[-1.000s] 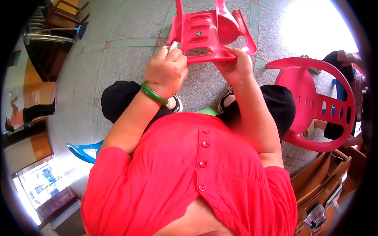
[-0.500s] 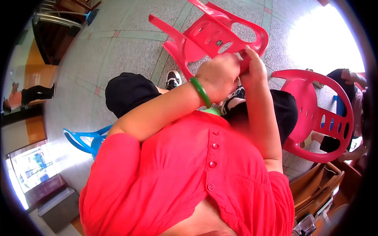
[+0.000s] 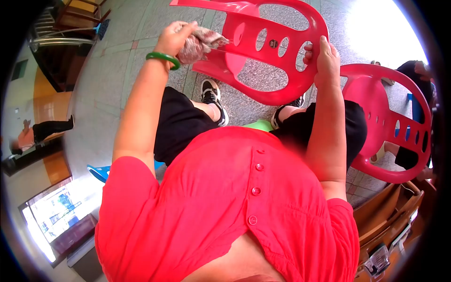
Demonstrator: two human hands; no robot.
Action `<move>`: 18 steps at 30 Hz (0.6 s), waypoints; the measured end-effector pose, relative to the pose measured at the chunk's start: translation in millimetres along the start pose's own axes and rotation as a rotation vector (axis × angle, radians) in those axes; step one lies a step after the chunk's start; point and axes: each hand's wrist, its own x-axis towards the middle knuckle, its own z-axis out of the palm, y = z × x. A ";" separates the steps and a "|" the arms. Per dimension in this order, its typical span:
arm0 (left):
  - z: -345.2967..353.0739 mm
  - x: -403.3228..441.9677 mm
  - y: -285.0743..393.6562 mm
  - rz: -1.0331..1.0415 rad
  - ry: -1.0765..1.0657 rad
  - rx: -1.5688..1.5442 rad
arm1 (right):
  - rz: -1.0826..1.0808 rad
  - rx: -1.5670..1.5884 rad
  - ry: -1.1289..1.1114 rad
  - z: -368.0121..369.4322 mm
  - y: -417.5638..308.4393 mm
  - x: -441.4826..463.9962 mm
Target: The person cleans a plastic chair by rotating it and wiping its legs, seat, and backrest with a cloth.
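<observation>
Holds the left arm stretched forward and a little outward, with the elbow almost straight and a green bracelet (image 3: 162, 59) around the wrist. Holds the right arm forward also, with forearm nearly straight and thumb pointing away from the body.

Pinches with the left hand (image 3: 172, 40) a crumpled cloth (image 3: 192, 49), pale with reddish-brown marks, closed on one side of it and leaving the rest loose toward the chair. Impossible to tell from here about contact between cloth and chair. Grips with the right hand (image 3: 328, 61) the edge of a pink plastic chair (image 3: 271, 32), closed around this edge, thumb on the outer side and some fingertips (image 3: 308, 55) visible through an oval hole. Holds this chair tilted in front of the body, beyond the black-and-white shoes (image 3: 212, 97), with a small dark sticker (image 3: 273, 43) between two holes.

Under the chair, a grey speckled floor (image 3: 105, 91) with greenish strips. Near the right knee, a second pink chair (image 3: 371, 98); behind it, a seated person (image 3: 414, 77), partly cut by the dark border. At lower right, a brown wooden box (image 3: 380, 214). Behind the left arm, part of a blue chair (image 3: 97, 174). At far left, another person (image 3: 47, 131) in black trousers, and a bright window (image 3: 51, 207).
</observation>
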 end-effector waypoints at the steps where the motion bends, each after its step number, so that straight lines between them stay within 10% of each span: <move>1: -1.9 8.3 4.3 -0.008 0.003 0.003 | 0.009 0.001 -0.002 1.2 0.2 1.2; 6: 17.1 48.5 22.1 0.156 0.132 0.116 | 0.003 -0.160 0.024 1.2 -5.0 13.4; 11: 65.0 87.5 -59.2 0.532 0.105 0.960 | 0.071 -0.185 -0.003 4.4 -12.9 13.0; 18: 51.6 75.7 -73.1 0.443 -0.070 1.097 | 0.046 -0.112 0.018 -2.4 -11.2 21.7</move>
